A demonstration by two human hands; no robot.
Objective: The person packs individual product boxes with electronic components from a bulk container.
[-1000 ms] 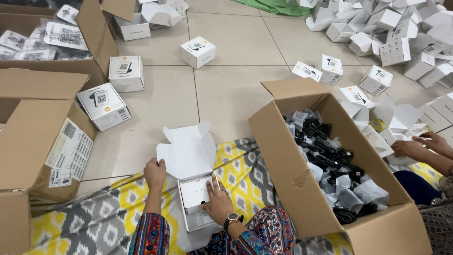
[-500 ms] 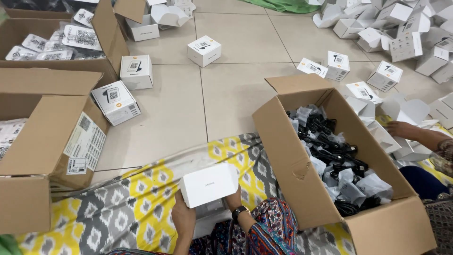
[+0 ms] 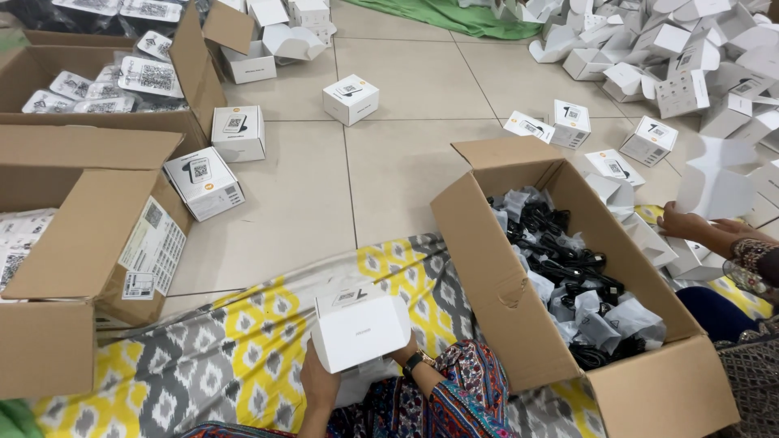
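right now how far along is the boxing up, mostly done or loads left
Loads left, it seems. Done: several closed white boxes lie on the floor tiles. In hand: the left hand and right hand have a grip on a small white box, flaps shut. Left: the open carton beside it holds many bagged black cables, and a heap of empty folded boxes waits.

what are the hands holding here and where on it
A small white box, held between both hands: the left hand grips its lower left corner, the right hand its right side.
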